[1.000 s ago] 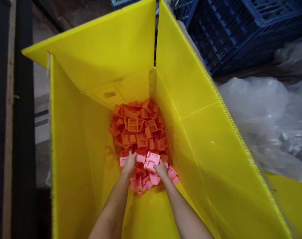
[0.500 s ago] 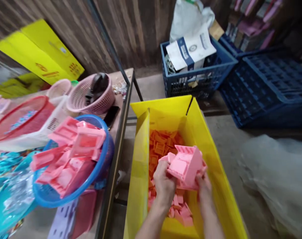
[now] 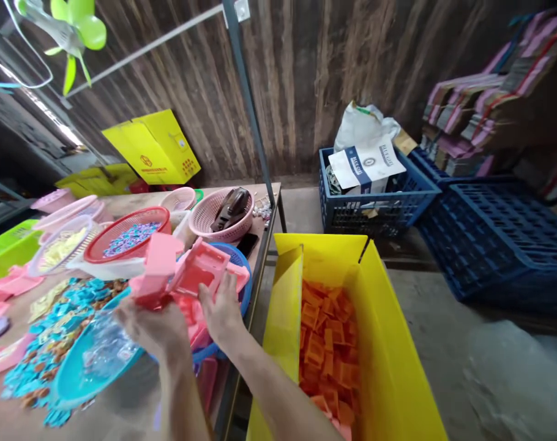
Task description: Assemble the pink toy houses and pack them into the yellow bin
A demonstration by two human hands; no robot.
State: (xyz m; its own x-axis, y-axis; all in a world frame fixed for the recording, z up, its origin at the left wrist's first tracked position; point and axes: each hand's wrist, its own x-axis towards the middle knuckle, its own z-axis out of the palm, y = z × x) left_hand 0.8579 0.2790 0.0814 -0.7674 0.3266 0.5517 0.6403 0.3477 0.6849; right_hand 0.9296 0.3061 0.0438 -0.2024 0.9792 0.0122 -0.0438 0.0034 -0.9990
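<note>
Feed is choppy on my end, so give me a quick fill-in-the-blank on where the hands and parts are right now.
1. Both hands, left hand and right hand, hold ____ plastic parts.
2. They hold them above the ____ basin on the table.
3. The yellow bin on the floor holds mostly ____ parts.

Missing words: pink; blue; orange

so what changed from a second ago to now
Both hands came up out of the yellow box with a bunch of pink pieces and swung left over the blue basket on the table. The left hand and right hand still grip them. The orange pieces stayed in the box.
</note>
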